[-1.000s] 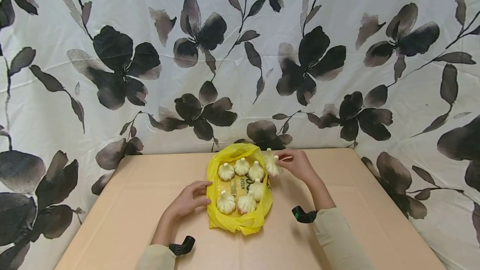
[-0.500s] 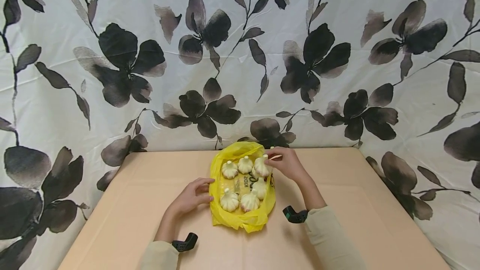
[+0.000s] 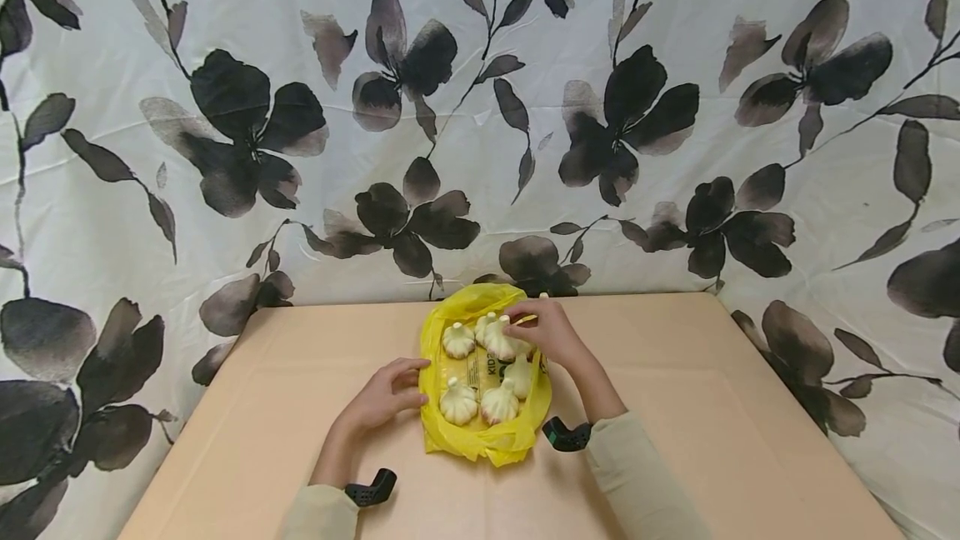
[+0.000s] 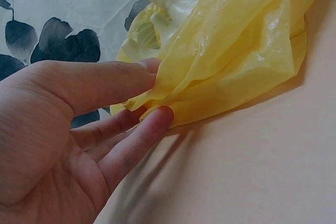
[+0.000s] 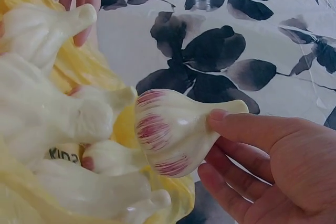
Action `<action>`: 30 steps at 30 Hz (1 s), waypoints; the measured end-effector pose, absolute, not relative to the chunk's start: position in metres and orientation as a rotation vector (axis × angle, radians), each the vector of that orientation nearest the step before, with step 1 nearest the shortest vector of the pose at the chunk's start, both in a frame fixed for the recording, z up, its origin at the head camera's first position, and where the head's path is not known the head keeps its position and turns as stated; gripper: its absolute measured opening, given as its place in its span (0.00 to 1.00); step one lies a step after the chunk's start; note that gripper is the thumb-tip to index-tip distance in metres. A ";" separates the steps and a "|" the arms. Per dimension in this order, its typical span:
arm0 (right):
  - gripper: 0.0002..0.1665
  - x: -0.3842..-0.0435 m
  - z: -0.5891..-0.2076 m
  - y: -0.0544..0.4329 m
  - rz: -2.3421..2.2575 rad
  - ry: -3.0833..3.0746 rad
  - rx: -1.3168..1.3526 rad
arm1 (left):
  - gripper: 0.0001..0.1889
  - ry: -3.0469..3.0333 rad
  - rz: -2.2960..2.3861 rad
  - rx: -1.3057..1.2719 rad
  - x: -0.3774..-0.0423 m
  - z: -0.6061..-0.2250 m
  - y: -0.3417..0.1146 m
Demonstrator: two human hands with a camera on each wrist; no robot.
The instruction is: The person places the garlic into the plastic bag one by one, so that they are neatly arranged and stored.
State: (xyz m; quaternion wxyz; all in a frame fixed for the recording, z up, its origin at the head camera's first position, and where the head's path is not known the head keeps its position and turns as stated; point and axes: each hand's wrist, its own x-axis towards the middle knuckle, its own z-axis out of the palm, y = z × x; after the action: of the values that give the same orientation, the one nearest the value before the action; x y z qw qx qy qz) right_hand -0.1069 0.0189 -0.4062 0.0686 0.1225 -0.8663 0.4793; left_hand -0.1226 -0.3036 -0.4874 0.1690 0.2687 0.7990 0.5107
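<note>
A yellow plastic bag (image 3: 483, 450) lies on the table with its mouth rolled wide, and several white garlic bulbs (image 3: 458, 402) stand inside. My left hand (image 3: 384, 397) is at its left side; thumb and fingers pinch the bag's edge (image 4: 226, 72) in the left wrist view. Over the far part of the bag, my right hand (image 3: 553, 333) pinches a garlic bulb (image 5: 173, 132) by its neck between thumb and fingers. Purple streaks mark that bulb's base. In the head view the right hand partly covers the bulbs at the bag's far right.
The pale tan table (image 3: 300, 407) extends around the bag. A white cloth with dark flowers (image 3: 480, 148) hangs behind its far edge. A small pale tip (image 3: 543, 296) shows just behind my right hand. Black devices (image 3: 371, 488) are worn on both wrists.
My right hand has carried the garlic bulb leftward from beyond the bag's right rim to over the bag's inside. The left hand has stayed at the bag's left edge.
</note>
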 end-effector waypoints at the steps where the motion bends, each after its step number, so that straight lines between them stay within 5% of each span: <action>1: 0.12 -0.107 -0.407 0.017 1.444 -2.614 0.366 | 0.30 2.273 1.453 0.763 -0.122 -0.488 -0.304; 30: 0.12 -0.120 -0.425 -0.015 1.526 -2.658 0.374 | 0.31 2.318 1.420 0.745 -0.128 -0.490 -0.299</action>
State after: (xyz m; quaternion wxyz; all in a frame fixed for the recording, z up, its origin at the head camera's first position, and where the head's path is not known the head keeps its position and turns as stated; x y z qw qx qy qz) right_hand -0.1199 -0.0153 -0.4254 0.0267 0.1210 -0.8606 0.4940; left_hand -0.1280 -0.2992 -0.4896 0.1607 0.2609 0.8116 0.4973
